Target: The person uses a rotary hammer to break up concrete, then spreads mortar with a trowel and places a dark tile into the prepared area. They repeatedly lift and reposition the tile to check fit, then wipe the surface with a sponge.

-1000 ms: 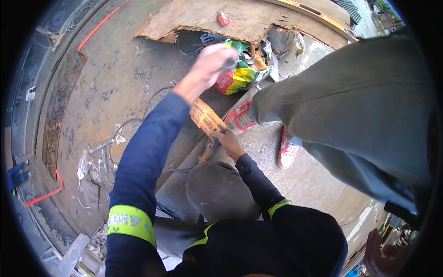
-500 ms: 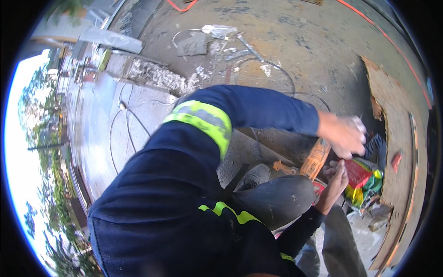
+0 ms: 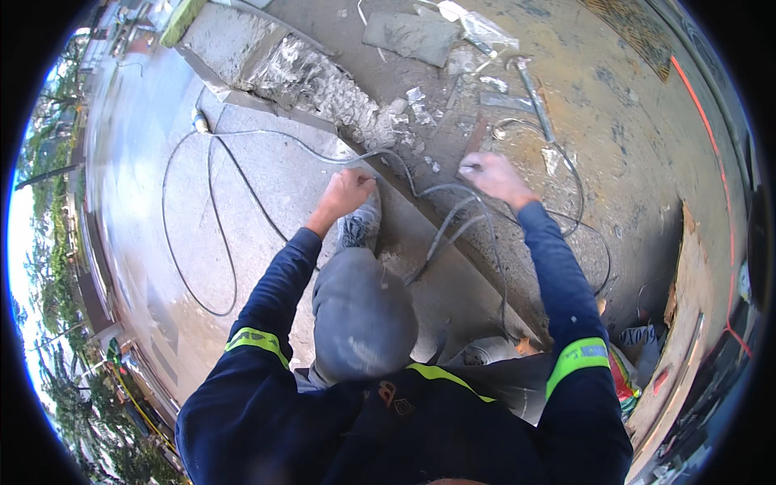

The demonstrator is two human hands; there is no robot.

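My left hand [image 3: 346, 194] is closed, just over the toe of a grey work shoe [image 3: 360, 222]. Its fingertips press together, and whatever they may hold is too small to make out. Apart from it, over the dusty ground to the right, my right hand [image 3: 495, 176] is curled, thumb against fingers. Any item in that pinch is also not visible. A grey cable [image 3: 380, 152] runs past the left hand and drops between the two hands in loose loops. My bent knee [image 3: 365, 311] in grey trousers rises below the left hand.
A concrete step edge [image 3: 453, 250] crosses the middle. Broken rubble [image 3: 323, 85], a flat grey slab [image 3: 412, 36] and a metal rod [image 3: 535, 101] lie ahead. A cable connector [image 3: 200, 121] rests at left. Rightward are a red-and-green bag [image 3: 622, 376] and a torn board [image 3: 675, 323].
Both hands have left the bag and orange power tool at the right. They are now apart in front of me, the left at the shoe and the right over the ground. The view has turned.
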